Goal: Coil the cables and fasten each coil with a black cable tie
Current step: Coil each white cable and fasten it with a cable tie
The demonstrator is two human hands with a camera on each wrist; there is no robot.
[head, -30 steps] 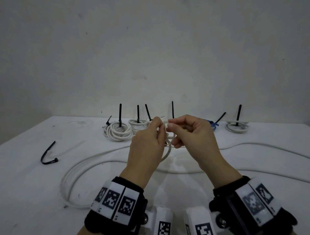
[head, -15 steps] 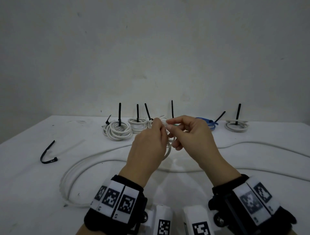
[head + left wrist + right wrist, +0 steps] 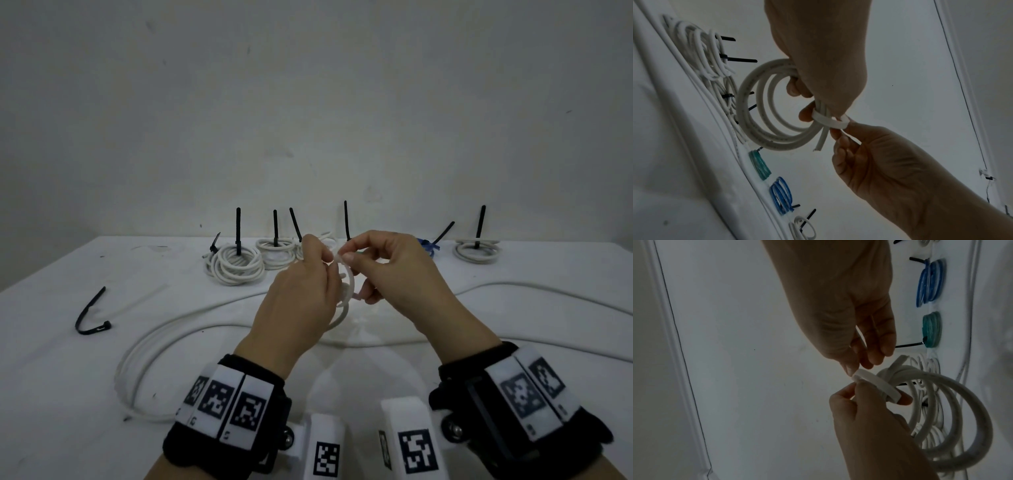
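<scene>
Near the left edge of the table [image 3: 51, 377], a loose black cable tie [image 3: 90, 317] was seen lying, well apart from the hands. A long white cable [image 3: 154, 342] was spread across the table, not yet coiled. Along the far edge, tied coils [image 3: 236, 269] were lined up.

In the middle, above the table, a small white coil [image 3: 756, 100] was held by the left hand [image 3: 301, 301], with the fingers curled round its loops. A flat white band [image 3: 830, 121] was wrapped round the loops. Its end was pinched by the right hand [image 3: 394, 274] between thumb and finger.

It was judged that the loops needed to be kept squeezed together while the band was pulled snug. The short loose end of the cable needed to be kept in, or it could spring out. A black tie was asked for, so the one at the left was likely needed.
</scene>
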